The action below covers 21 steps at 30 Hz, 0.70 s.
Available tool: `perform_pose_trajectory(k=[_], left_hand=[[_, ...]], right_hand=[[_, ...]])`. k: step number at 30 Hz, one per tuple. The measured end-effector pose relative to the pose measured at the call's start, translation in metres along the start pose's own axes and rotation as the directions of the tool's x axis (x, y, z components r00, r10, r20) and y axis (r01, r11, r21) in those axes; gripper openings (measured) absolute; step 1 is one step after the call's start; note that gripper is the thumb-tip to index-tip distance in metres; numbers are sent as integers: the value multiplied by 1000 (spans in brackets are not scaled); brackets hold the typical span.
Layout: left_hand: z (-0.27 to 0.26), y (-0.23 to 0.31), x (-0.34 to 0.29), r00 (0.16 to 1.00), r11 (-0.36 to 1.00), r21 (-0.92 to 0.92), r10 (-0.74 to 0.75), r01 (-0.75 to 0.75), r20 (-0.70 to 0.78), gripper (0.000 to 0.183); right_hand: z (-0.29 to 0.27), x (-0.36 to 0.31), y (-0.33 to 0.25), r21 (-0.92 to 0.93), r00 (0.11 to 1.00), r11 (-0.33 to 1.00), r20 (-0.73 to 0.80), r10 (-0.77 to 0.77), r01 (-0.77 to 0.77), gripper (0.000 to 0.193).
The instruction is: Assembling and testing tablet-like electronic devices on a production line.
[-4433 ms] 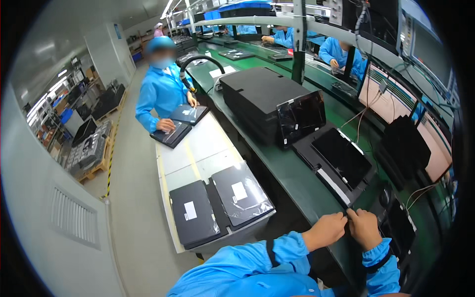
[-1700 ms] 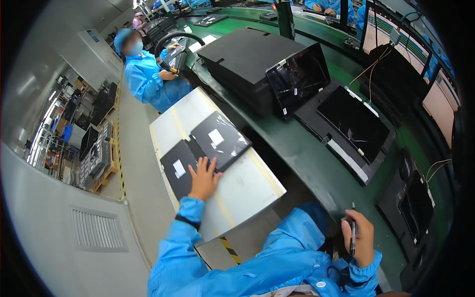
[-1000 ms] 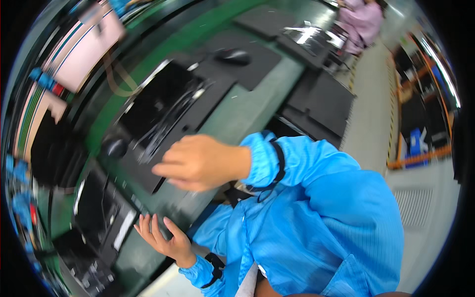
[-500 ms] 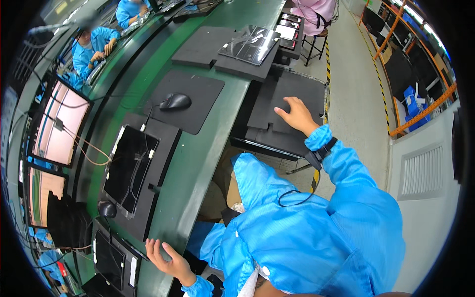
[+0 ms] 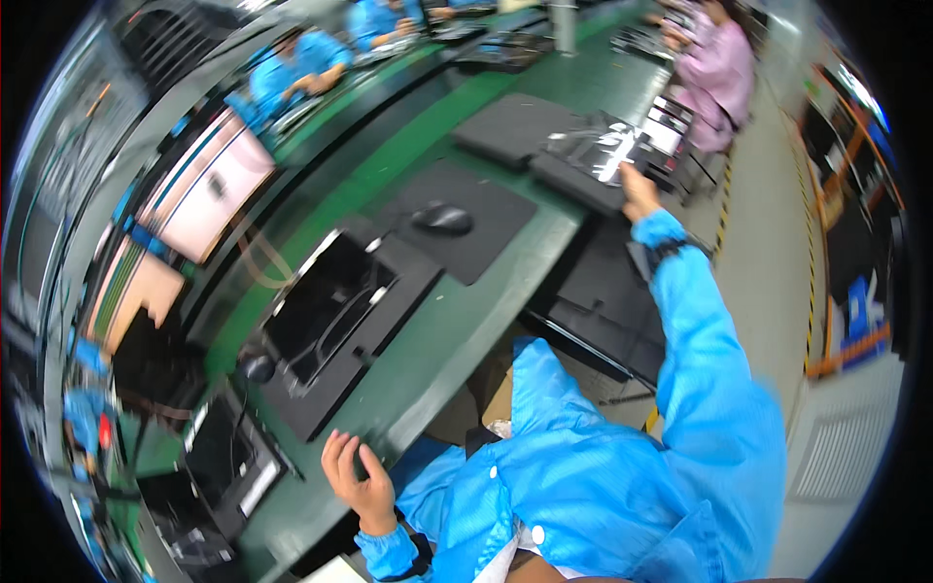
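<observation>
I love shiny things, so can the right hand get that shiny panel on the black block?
Probably yes: the right hand is at the edge of the shiny panel, with nothing seen in between. Blur hides whether they touch.

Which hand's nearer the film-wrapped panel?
Right. Right hand is at the right end of the film-wrapped panel, contact unclear from blur; left hand is well away, by the near edge of the green bench.

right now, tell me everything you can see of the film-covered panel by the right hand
The film-covered panel looks flat and dark, with wrinkled, clear, plastic-like film and bright glare. It lies on a dark block on the green bench. The right hand is at its right end; blur hides whether they touch.
</observation>
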<state>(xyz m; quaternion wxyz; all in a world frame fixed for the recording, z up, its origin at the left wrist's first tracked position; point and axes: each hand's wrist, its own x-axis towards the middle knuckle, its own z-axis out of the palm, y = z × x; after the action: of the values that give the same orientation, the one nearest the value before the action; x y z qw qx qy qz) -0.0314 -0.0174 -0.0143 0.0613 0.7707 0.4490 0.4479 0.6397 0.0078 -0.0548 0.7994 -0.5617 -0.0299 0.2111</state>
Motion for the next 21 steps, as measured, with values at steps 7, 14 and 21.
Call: perform_pose_trajectory(k=[7,14,21], left_hand=[[2,47,30,943,852,-473,-68,224,325,56],[13,79,6,867,-137,-865,-66,482,494,72],[-128,79,-97,770,-59,-934,-550,352,324,37]], right_hand=[[-53,-138,-49,194,951,980,309,-29,-33,56],[25,-310,3,-47,661,999,749,50,-23,48],[110,-391,62,-326,-130,921,944,304,-213,46]])
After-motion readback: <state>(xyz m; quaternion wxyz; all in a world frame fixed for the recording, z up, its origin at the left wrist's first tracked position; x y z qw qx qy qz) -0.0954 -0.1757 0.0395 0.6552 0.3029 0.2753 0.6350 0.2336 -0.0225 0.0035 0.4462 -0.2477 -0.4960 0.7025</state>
